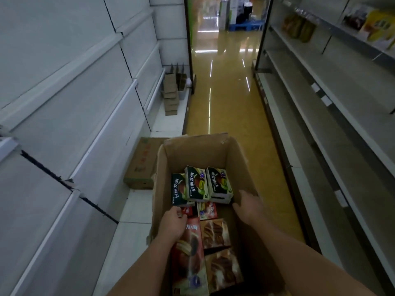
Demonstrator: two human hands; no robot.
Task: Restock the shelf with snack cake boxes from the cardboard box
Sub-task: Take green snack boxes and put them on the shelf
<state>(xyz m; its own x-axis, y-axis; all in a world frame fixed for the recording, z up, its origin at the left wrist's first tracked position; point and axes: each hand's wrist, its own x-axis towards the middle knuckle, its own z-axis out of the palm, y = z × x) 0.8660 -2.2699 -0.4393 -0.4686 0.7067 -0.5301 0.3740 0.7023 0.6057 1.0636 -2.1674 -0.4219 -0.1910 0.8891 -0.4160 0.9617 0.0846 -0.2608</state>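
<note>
An open cardboard box [192, 152] stands on the aisle floor in front of me. At its far end stand three green snack cake boxes [197, 185], with red ones [207, 210] and brown ones [214, 232] lying nearer me. My left hand [172, 224] is inside the box, fingers curled at the edge of a red snack cake box [188, 248] below the green ones. My right hand [249, 207] reaches in from the right, fingers by the rightmost green box; its grip is hidden.
White shelves [85, 116] run along the left, bare. A closed carton [142, 165] and a stack of small cartons [171, 95] sit on the left bottom shelf. Shelves on the right [320, 116] hold a few packages at the top. The yellow floor [226, 103] stretches ahead.
</note>
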